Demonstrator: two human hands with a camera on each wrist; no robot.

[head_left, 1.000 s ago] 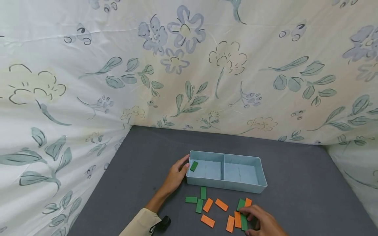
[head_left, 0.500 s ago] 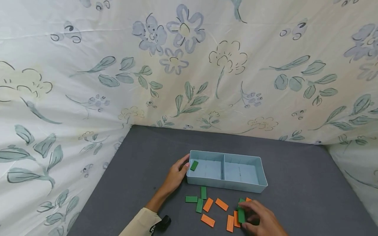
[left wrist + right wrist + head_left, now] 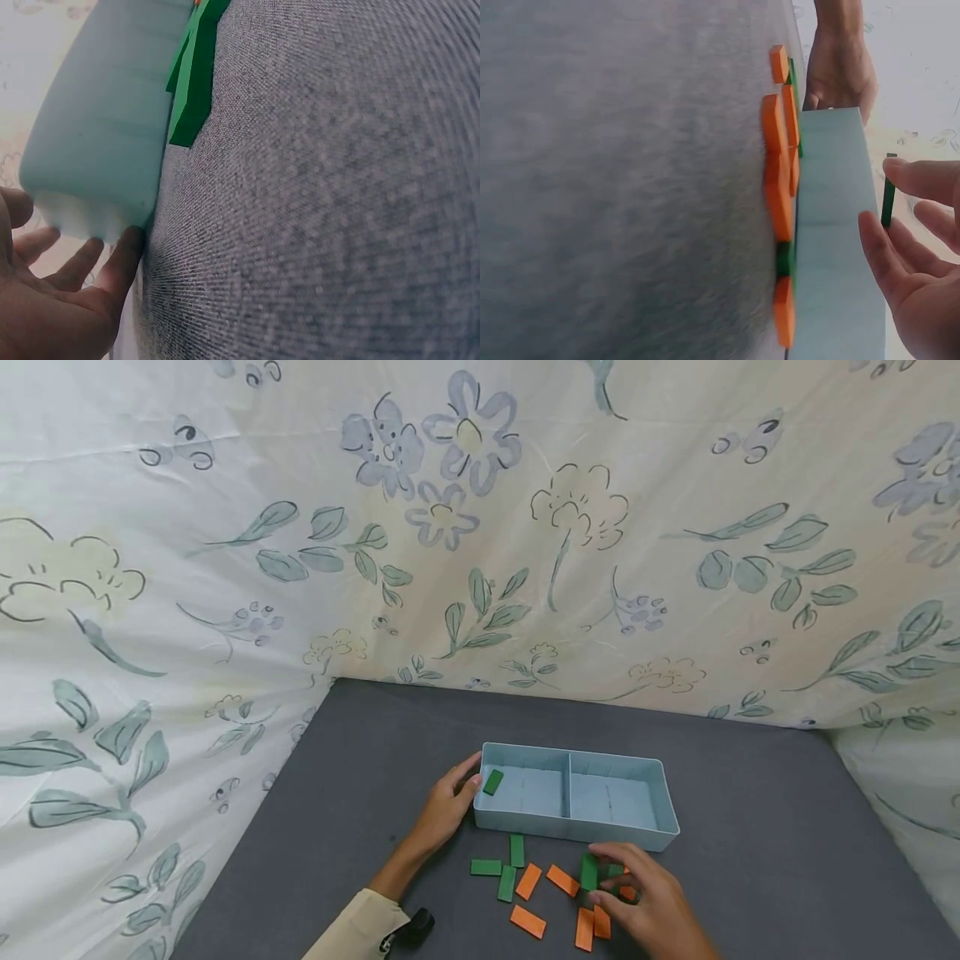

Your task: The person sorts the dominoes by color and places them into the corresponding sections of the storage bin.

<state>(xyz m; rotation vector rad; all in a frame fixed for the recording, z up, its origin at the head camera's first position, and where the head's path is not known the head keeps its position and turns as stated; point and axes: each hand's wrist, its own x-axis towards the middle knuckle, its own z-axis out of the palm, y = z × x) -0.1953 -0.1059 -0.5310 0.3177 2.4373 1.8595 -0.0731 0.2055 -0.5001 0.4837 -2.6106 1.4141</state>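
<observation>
A light blue two-compartment tray lies on the dark cloth, one green block in its left compartment. My left hand rests against the tray's left end; in the left wrist view the fingertips of that hand touch the tray wall. My right hand pinches a green block between thumb and fingers, in front of the tray and above the loose blocks. Seen from the right wrist, the held block is edge-on, raised off the cloth in the right hand.
Several green blocks and orange blocks lie scattered in front of the tray, some partly behind my right hand. A black object is by the left sleeve. Patterned fabric hangs behind and at the sides.
My right hand has taken a green block from the right-hand group, lifted it and carried it leftward and toward the tray. The left hand and the tray stay in place.
</observation>
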